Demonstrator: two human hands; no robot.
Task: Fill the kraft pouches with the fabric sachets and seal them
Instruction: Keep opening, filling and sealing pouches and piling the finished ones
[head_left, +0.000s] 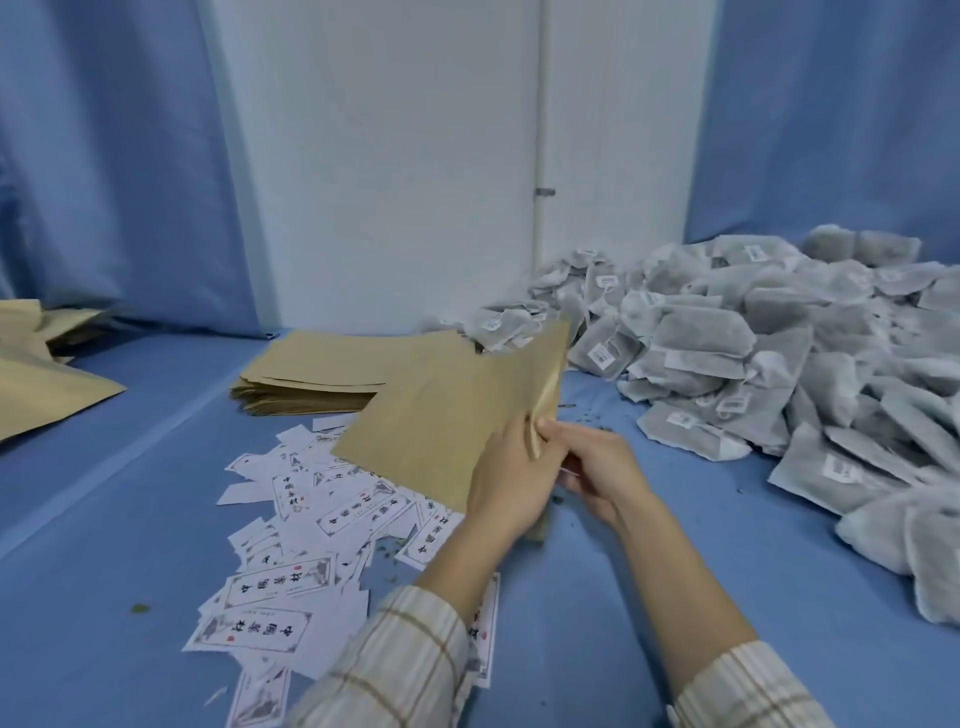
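A flat kraft pouch (436, 415) is held up off the blue table at the centre, tilted, its mouth edge pointing right. My left hand (511, 478) grips the pouch at its near right corner. My right hand (597, 470) pinches the same mouth edge from the right side, thumb against the paper. A large heap of grey fabric sachets (769, 364) with small white tags lies to the right. A stack of empty kraft pouches (317, 374) lies behind the held pouch.
Several white printed labels (306, 545) are scattered on the blue cloth (104, 519) below and left of the held pouch. More kraft pouches (41, 374) lie at the far left. Blue curtains and a white wall close off the back.
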